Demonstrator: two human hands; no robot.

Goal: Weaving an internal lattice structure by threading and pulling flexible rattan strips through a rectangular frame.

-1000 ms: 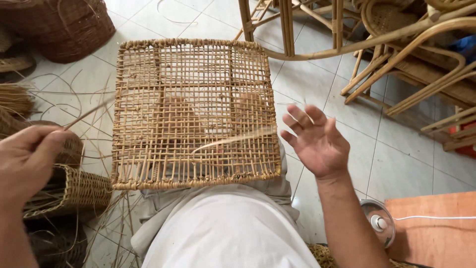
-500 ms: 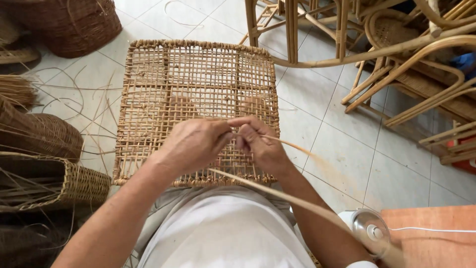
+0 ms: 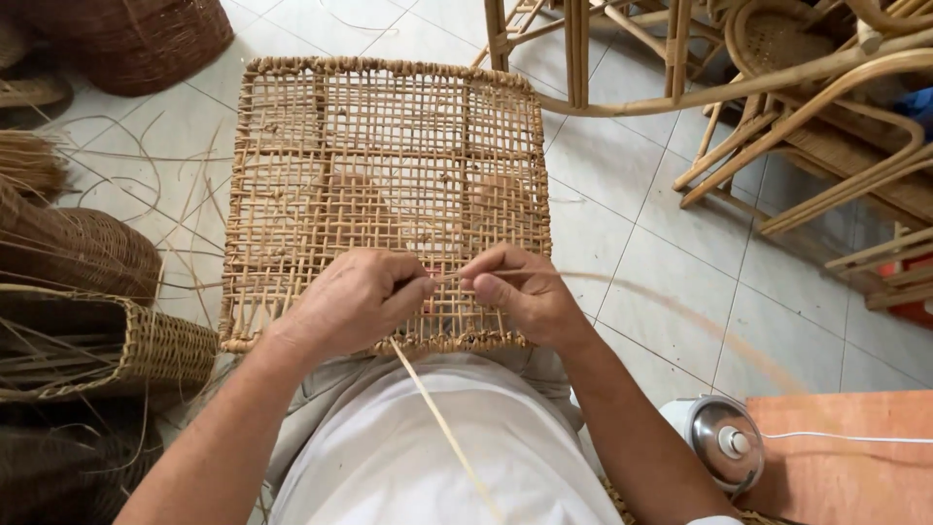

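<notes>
On the far left, dark woven baskets (image 3: 78, 253) and loose dry strands lie on the pale tiled floor (image 3: 671, 292). In the middle, a square woven panel (image 3: 389, 185) rests on the lap of the person, its near edge close to the white shirt. The left hand (image 3: 355, 297) is closed over the near part of the panel, the fingers pinched on a thin cane strip (image 3: 442, 418) that runs down across the shirt. Just beside it, the right hand (image 3: 525, 292) is also pinched on the strip, and both hands nearly touch. On the right stand bent wooden chair frames (image 3: 777, 107), and lower a small round metal device (image 3: 724, 442) beside an orange board (image 3: 855, 467). Compared with a second ago, the hands were wide apart and open; now they are together on the panel.
</notes>
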